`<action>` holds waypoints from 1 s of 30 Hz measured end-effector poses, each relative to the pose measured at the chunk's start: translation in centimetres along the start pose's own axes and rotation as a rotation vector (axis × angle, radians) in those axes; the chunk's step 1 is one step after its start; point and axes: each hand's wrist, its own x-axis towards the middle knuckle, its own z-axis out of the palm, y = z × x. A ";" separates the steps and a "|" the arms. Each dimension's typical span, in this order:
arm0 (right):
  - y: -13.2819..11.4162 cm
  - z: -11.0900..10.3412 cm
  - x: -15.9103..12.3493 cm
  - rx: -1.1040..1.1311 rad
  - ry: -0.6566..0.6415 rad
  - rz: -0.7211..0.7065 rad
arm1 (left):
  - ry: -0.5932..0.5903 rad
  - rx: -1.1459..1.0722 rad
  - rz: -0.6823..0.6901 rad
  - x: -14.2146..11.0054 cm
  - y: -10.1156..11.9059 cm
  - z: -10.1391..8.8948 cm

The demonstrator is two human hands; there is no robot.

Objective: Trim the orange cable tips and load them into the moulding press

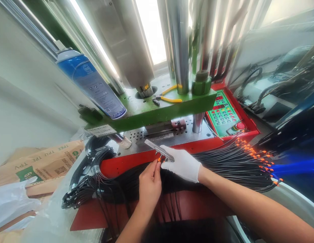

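My right hand (183, 164), in a white glove, grips a flat metal mould plate (157, 148) with small pins along its lower edge. The plate is tilted, its far end rising to the left. Bare, my left hand (150, 182) pinches a black cable by its orange tip (159, 158), right at the plate's pinned edge. Whether the tip is seated in the plate I cannot tell. Below both hands lies a thick bundle of black cables (217, 165), many with orange ends fanned out at the right. Several cables hang down over the red front panel (89, 216).
A green press plate (147, 116) carries a blue spray can (91, 82) and yellow-handled pliers (169, 99). Beneath it is the perforated metal bed (136, 136). A red control box (250, 126) stands right; paper sacks (55, 162) and a white glove (12, 202) lie left.
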 end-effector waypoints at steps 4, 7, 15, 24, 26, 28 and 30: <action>0.2 0.0 0.1 -0.004 -0.022 -0.023 | 0.029 0.104 0.058 0.1 0.3 0.4; 0.1 -0.5 0.3 0.046 -0.098 -0.058 | -0.102 -0.058 -0.072 0.4 0.3 -0.5; 0.3 -1.9 0.8 0.154 -0.276 0.245 | -0.403 -0.643 -0.379 -1.2 -0.8 -3.1; 1.0 -2.4 1.0 0.258 -0.256 0.318 | -0.414 -0.437 -0.395 -2.1 -2.1 -6.2; 0.9 -2.8 0.8 0.328 -0.294 0.330 | -0.194 -0.500 -0.425 -0.9 -2.0 -7.2; 0.5 -3.2 0.6 0.325 -0.348 0.327 | 0.014 -0.615 -0.403 0.6 -1.7 -7.9; 0.3 -3.4 0.6 0.206 -0.331 0.283 | 0.070 -0.765 -0.378 2.1 -1.2 -8.0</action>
